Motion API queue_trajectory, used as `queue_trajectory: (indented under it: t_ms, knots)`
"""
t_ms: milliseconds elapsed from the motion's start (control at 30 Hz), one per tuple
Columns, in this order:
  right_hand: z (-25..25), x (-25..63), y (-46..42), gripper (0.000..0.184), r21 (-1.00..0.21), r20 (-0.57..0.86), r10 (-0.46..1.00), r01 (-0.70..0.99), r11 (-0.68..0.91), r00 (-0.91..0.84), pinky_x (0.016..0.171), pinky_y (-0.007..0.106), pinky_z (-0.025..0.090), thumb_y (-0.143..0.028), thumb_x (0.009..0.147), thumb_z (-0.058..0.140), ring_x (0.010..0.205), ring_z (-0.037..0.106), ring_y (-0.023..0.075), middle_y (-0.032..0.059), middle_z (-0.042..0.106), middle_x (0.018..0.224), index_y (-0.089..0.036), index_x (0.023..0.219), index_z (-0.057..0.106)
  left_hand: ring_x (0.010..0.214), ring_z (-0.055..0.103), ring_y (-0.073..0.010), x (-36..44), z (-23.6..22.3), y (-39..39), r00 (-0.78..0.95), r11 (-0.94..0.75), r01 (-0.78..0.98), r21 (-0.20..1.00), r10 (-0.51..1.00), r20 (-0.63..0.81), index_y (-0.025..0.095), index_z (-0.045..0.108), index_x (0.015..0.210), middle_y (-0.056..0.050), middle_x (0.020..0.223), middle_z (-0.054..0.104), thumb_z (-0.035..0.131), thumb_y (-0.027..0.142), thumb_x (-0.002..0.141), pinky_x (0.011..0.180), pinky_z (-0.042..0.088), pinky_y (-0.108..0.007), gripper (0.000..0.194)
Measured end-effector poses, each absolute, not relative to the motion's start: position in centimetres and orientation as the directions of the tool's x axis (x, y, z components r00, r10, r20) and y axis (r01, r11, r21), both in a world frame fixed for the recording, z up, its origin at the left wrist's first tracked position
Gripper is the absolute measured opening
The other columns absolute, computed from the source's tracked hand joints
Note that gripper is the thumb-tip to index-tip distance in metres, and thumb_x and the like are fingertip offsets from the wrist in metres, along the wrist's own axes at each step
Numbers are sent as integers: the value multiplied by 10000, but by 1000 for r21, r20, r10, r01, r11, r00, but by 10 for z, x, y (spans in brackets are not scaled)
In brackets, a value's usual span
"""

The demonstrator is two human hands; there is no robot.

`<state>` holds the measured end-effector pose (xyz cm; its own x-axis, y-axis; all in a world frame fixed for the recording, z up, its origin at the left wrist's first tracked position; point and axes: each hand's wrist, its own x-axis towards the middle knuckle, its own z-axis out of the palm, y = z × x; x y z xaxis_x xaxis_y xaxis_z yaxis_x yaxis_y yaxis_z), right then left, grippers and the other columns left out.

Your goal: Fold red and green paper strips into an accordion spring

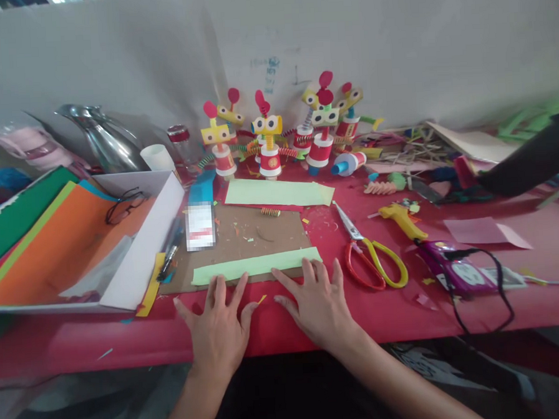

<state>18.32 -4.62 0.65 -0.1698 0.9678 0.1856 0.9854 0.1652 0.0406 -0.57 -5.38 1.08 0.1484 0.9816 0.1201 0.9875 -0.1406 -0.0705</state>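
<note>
Red cloth (286, 328) covers the table before a grey wall (158, 47).

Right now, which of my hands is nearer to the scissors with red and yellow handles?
Your right hand: it is at the pale green strip, just left of the scissors. Your left hand is at the strip's left part, farther away.

the label (200, 226) is pixelated; the black object (532, 155) (right side) is blurred and cut off.
</note>
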Motion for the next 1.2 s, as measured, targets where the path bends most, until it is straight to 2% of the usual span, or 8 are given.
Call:
queue_trajectory:
  t_ms: [67, 167, 267, 400, 600, 833, 1067, 1200]
  knots:
    - [7, 182, -47, 500, 48, 186, 970, 988, 150, -156, 1028, 682, 121, -574, 905, 391, 1210, 421, 370, 116, 500, 1330, -428, 1383, 409, 1353, 320, -370, -4, 13, -54, 118, -111, 991, -80, 989, 92, 418, 358, 1405, -111, 1437, 440, 333, 453, 932, 933, -37, -823, 475]
    - [7, 182, -47, 532, 56, 191, 973, 991, 123, -132, 1040, 687, 110, -582, 902, 387, 1195, 438, 374, 128, 507, 1331, -366, 1387, 429, 1369, 276, -392, -2, 15, -53, 70, -66, 996, -66, 996, 62, 453, 351, 1398, -93, 1442, 433, 332, 485, 922, 927, 15, -833, 477]
    - [6, 184, -48, 564, 54, 205, 972, 993, 106, -115, 1062, 676, 107, -564, 907, 393, 1175, 458, 370, 146, 498, 1347, -280, 1391, 441, 1370, 273, -398, -2, 18, -53, 41, -39, 998, -41, 998, 49, 457, 355, 1397, -108, 1442, 423, 326, 515, 912, 943, 99, -817, 490]
    - [2, 190, -49, 562, 22, 237, 959, 988, 152, -153, 1063, 681, 135, -518, 902, 445, 1164, 465, 376, 167, 505, 1336, -217, 1376, 458, 1353, 296, -421, -6, 18, -53, 54, -53, 998, -16, 996, 71, 448, 392, 1385, -133, 1415, 445, 315, 577, 891, 914, 130, -832, 516]
    - [-1, 197, -49, 532, 10, 306, 932, 980, 198, -191, 1029, 691, 201, -492, 899, 463, 1120, 487, 373, 158, 532, 1301, -240, 1368, 453, 1323, 336, -437, -13, 12, -53, 64, -69, 997, 33, 989, 130, 415, 431, 1375, -155, 1416, 440, 366, 630, 851, 893, 200, -822, 570]
    - [0, 200, -47, 530, 17, 306, 928, 976, 217, -212, 1016, 670, 240, -485, 886, 477, 1092, 507, 368, 158, 546, 1287, -234, 1352, 479, 1325, 334, -438, -19, 12, -53, 55, -64, 996, 65, 990, 132, 445, 379, 1394, -149, 1445, 403, 386, 657, 829, 889, 173, -830, 604]
    - [-9, 205, -48, 605, 4, 348, 920, 982, 189, -178, 1015, 611, 306, -521, 888, 439, 1099, 507, 364, 194, 542, 1284, -127, 1346, 459, 1271, 422, -420, -24, 7, -55, -20, 9, 997, 78, 990, 143, 381, 353, 1426, -190, 1479, 332, 370, 705, 804, 931, 159, -802, 702]
    - [-15, 206, -48, 661, -1, 368, 916, 985, 170, -158, 978, 581, 362, -543, 884, 420, 1128, 488, 384, 247, 510, 1309, -60, 1335, 450, 1267, 437, -383, -25, 3, -54, -83, 74, 995, 62, 983, 164, 264, 371, 1435, -205, 1461, 368, 332, 590, 882, 984, 178, -750, 644]
